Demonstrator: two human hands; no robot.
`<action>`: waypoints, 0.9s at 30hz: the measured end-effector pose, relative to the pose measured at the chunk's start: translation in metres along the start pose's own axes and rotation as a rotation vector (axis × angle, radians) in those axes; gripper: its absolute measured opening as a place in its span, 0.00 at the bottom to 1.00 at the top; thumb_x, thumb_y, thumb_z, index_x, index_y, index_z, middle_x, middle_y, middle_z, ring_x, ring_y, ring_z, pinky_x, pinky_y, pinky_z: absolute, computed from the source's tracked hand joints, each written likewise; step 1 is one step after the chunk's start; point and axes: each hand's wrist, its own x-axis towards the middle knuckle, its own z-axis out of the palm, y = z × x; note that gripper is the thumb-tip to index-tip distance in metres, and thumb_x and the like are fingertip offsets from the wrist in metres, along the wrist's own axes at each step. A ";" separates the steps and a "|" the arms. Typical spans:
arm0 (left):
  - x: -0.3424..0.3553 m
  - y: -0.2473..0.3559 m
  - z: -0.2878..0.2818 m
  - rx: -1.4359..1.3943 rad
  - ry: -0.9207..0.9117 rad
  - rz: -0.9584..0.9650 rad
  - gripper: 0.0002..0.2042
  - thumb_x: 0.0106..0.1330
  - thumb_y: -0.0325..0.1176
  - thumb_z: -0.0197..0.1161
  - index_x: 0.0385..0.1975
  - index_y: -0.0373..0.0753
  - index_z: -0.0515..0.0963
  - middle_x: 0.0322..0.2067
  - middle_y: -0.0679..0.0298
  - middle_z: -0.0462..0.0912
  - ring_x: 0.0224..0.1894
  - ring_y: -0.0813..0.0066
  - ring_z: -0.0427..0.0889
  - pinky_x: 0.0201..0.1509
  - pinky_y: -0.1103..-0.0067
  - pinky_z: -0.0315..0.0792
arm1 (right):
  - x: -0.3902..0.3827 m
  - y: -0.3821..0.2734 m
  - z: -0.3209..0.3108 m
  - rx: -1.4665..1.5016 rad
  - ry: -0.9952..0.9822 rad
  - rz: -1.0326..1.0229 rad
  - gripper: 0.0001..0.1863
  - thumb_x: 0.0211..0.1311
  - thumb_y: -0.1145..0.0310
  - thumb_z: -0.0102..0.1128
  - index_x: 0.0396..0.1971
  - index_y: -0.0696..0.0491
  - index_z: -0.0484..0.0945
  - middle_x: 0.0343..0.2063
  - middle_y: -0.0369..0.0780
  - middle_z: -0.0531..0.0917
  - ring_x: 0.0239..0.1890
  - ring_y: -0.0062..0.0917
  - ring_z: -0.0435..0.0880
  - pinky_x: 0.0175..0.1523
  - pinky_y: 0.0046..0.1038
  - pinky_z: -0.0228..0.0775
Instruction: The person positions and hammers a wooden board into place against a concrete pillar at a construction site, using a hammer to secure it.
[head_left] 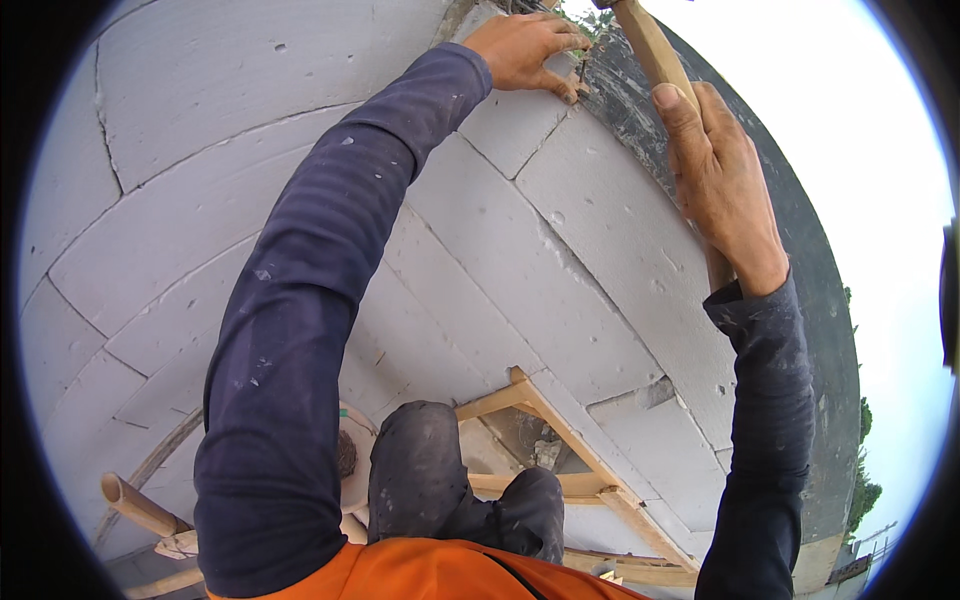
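Bare wood with a smooth, matt surface forms the tool handle, and sawn timber the frame; the wall blocks are pale, matt and mineral, their largely smooth faces finely pitted and chipped. The dark panel has a scuffed, streaked face. Matt cloth makes up the dust-flecked sleeves, the soiled trousers and the orange garment.

Grips a pale wooden tool handle in the right hand, over a dark, grey-streaked board. Holds the left hand near the board's edge, by a wall of white rectangular blocks. Bends dark-trousered knees beside a light-brown wooden frame.
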 end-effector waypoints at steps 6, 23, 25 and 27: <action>-0.001 -0.005 -0.004 0.015 0.016 0.009 0.41 0.56 0.60 0.77 0.70 0.49 0.76 0.68 0.63 0.78 0.70 0.61 0.76 0.72 0.64 0.74 | -0.006 0.002 0.018 0.084 0.211 -0.188 0.41 0.77 0.29 0.42 0.52 0.58 0.77 0.19 0.35 0.76 0.21 0.22 0.81 0.28 0.25 0.77; 0.001 -0.006 0.004 0.024 0.007 -0.002 0.42 0.56 0.63 0.76 0.71 0.52 0.75 0.66 0.64 0.78 0.69 0.60 0.76 0.69 0.64 0.76 | -0.024 0.006 0.021 0.019 -0.125 0.205 0.38 0.79 0.32 0.44 0.50 0.58 0.77 0.18 0.34 0.75 0.17 0.18 0.79 0.22 0.22 0.75; -0.003 -0.012 0.008 0.043 0.064 0.028 0.42 0.56 0.63 0.76 0.69 0.49 0.76 0.66 0.64 0.79 0.69 0.61 0.77 0.69 0.64 0.77 | -0.023 -0.015 0.016 0.200 0.122 0.060 0.40 0.77 0.30 0.44 0.50 0.58 0.78 0.18 0.31 0.73 0.15 0.14 0.76 0.19 0.19 0.74; -0.003 -0.016 0.009 0.065 0.100 0.048 0.42 0.56 0.63 0.76 0.69 0.48 0.77 0.66 0.64 0.78 0.69 0.61 0.77 0.69 0.64 0.77 | -0.008 -0.023 0.003 0.245 0.324 -0.140 0.39 0.77 0.30 0.44 0.50 0.58 0.78 0.18 0.30 0.73 0.15 0.12 0.75 0.18 0.19 0.74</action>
